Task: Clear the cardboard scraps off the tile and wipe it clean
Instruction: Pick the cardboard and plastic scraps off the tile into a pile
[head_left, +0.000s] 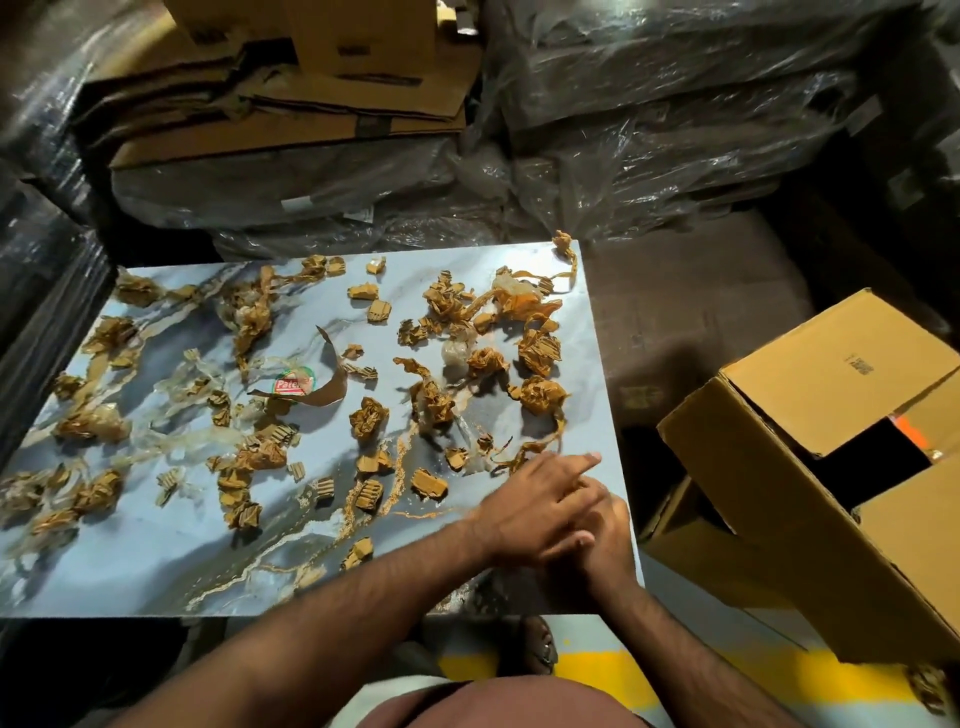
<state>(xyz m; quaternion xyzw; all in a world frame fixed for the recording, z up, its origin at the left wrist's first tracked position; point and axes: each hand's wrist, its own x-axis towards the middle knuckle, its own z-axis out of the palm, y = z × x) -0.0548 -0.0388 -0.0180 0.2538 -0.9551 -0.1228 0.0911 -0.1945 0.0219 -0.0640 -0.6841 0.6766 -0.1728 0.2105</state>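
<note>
Both hands meet at the tile near-right edge — left hand flat, fingers straight; right hand grip unclear.

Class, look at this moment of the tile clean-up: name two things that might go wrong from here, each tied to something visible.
1. Scraps lie right up to the edges of the tile; sweeping may push some onto the floor rather than into the open box.
2. Clear sticky-looking tape strips may cling and smear, so wiping alone may not clean the tile.
</note>
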